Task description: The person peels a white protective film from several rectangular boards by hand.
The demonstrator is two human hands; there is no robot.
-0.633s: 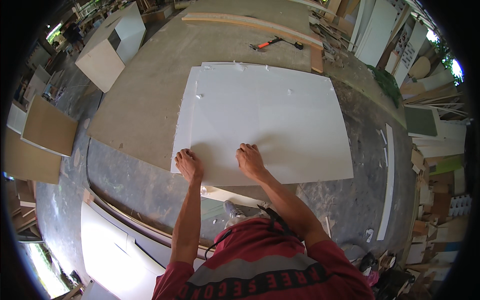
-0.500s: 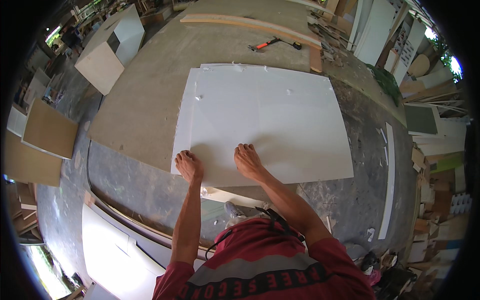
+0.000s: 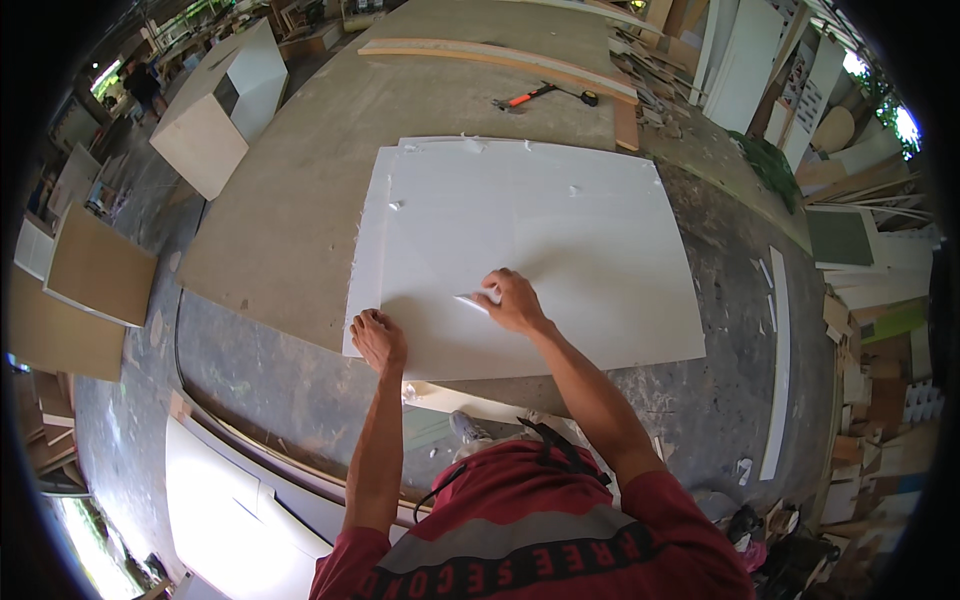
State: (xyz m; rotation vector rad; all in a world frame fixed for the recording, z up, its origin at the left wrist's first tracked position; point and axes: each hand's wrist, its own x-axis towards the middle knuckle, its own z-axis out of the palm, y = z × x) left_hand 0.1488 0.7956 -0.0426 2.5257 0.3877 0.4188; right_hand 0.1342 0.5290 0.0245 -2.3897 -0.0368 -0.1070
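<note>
A large white sheet (image 3: 590, 260) lies flat in front of me, with a second white edge showing along its left and far sides. Small white curled shavings (image 3: 396, 205) are scattered on it. My left hand (image 3: 378, 342) rests on the near left corner of the sheet, fingers curled down; whatever they hold is hidden. Over the near middle of the sheet, my right hand (image 3: 514, 302) is closed on a thin white strip (image 3: 474, 302), which sticks out leftward from the fingers. The strip's exact kind is not clear.
Under the sheet is a large brown board (image 3: 270, 230). Farther off lie an orange and black hammer (image 3: 525, 97), a tape measure (image 3: 589, 98) and a long wooden strip (image 3: 500, 53). An open pale box (image 3: 203, 145) stands far left. Wood offcuts (image 3: 860, 430) are heaped along the right.
My right hand has moved right and slightly away from me and turned, and the white strip now shows in its fingers. My left hand stays at the sheet's corner.
</note>
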